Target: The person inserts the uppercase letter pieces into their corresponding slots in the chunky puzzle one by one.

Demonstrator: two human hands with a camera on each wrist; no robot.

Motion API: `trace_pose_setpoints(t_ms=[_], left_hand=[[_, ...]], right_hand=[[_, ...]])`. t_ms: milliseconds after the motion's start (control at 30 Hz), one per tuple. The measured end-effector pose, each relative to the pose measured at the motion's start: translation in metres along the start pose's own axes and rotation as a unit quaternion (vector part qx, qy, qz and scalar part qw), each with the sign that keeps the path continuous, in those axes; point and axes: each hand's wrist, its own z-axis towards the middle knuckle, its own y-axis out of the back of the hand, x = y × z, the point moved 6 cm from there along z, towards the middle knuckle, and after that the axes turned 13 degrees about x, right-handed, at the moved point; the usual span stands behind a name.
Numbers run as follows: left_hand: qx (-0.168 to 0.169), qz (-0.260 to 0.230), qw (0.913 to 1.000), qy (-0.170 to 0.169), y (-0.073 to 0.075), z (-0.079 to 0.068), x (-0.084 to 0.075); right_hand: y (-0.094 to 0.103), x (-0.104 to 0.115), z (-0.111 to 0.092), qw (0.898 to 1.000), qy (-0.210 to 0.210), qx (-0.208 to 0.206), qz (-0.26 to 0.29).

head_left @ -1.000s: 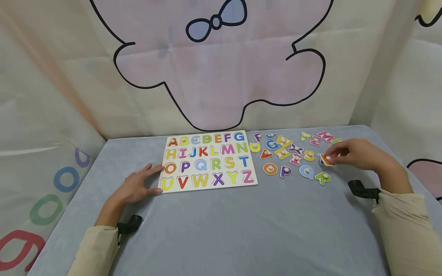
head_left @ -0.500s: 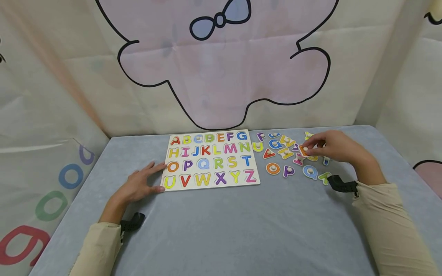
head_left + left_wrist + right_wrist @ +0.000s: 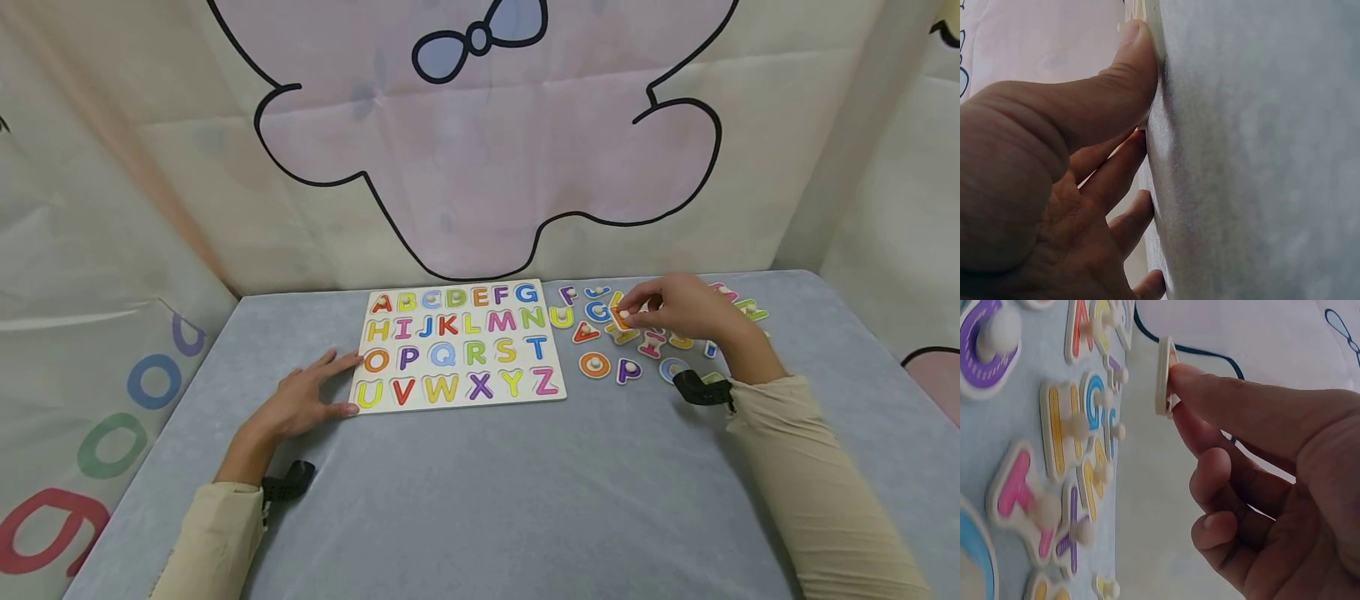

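My left hand (image 3: pixel 300 400) touches the left edge of a white alphabet puzzle board (image 3: pixel 461 390) with outstretched thumb and fingers. In the left wrist view the thumb (image 3: pixel 1138 56) rests against the board's side. Pinched between my right hand's (image 3: pixel 678 308) thumb and index finger is an orange letter puzzle piece (image 3: pixel 619 318), raised above the loose pieces. The right wrist view shows this piece (image 3: pixel 1163 378) edge-on, its letter turned away. Knobbed pieces such as the red A (image 3: pixel 382 303) sit in the board's top row.
Several knobbed letter pieces lie right of the board, among them an orange O (image 3: pixel 595 365), a purple P (image 3: pixel 628 371) and a yellow U (image 3: pixel 561 317). My right hand and wrist camera (image 3: pixel 701 388) cover some. A printed curtain (image 3: pixel 480 167) stands behind the grey-blue table (image 3: pixel 480 500).
My right hand has carried the orange letter piece leftward over the loose pieces, from the right side of the pile toward the board. My left hand stays at the board's edge.
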Motion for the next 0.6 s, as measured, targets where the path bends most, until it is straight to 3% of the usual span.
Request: trace_pose_setpoints(t_ms=[600], left_hand=[[-0.002, -0.002, 1.0, -0.005, 0.0, 0.0, 0.002]], right_hand=[[-0.021, 0.047, 0.058, 0.999, 0.03, 0.023, 0.015]])
